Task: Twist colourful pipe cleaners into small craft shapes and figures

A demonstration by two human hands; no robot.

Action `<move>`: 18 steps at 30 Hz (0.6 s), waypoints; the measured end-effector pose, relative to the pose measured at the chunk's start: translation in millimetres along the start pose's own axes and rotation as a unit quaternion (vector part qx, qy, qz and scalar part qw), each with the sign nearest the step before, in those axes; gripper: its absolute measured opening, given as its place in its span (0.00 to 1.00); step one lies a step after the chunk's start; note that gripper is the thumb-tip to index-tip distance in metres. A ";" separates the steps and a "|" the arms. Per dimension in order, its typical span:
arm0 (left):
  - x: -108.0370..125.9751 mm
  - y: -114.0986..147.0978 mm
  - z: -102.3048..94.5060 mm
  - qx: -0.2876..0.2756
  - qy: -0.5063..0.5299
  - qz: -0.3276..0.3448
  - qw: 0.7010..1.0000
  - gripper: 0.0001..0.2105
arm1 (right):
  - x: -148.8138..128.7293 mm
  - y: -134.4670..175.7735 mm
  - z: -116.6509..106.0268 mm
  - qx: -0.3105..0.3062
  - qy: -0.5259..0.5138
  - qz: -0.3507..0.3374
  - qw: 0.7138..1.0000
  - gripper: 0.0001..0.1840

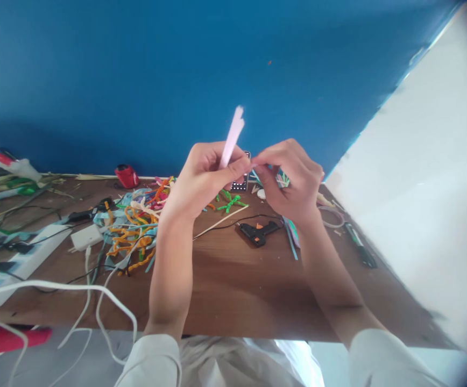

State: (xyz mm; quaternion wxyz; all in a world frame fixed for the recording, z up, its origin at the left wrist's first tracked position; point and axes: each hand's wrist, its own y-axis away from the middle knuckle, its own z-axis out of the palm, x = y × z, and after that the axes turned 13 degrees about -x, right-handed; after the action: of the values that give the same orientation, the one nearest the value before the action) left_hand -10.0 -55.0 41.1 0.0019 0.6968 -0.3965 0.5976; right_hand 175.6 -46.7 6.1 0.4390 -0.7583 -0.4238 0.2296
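Raised over the table, my left hand [205,180] is closed around pale pink pipe cleaners [232,137], whose fuzzy ends stick up past the thumb. My right hand [292,177] is beside it with thumb and forefinger pinched on a thin pinkish end near the left fingertips. The fingers hide how the two parts join. Below and between the hands, a black glue gun [257,232] lies on the table. Behind them is a green twisted pipe-cleaner piece [232,202], and a dark dotted object [239,186] stands partly hidden.
Left of my arm sits a tangled heap of colourful pipe cleaners [136,236]. A white power strip [27,263], a charger [87,237] and loose white cables [108,293] occupy the left side. A red object [127,176] stands by the blue wall. A dark green pen-like item [360,244] lies right.
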 end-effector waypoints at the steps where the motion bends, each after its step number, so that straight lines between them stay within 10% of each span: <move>1: 0.5 0.2 0.3 -0.010 0.009 -0.004 1.000 0.09 | -0.4 0.5 -1.0 0.004 0.008 -0.004 1.000 0.06; 9: 4.9 3.4 4.7 -0.029 0.004 0.000 1.000 0.10 | -5.4 -0.7 -13.6 0.014 0.052 0.004 0.999 0.07; 18: 5.2 2.7 1.5 0.048 -0.194 0.075 0.977 0.10 | -9.4 -6.2 -4.7 0.014 -0.148 0.135 0.980 0.09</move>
State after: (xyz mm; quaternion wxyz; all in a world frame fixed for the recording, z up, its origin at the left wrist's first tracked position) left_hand -10.4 -60.4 43.7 -0.1529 0.7671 -0.4110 0.4683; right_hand 171.2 -55.3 13.6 0.3464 -0.7601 -0.3744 0.4026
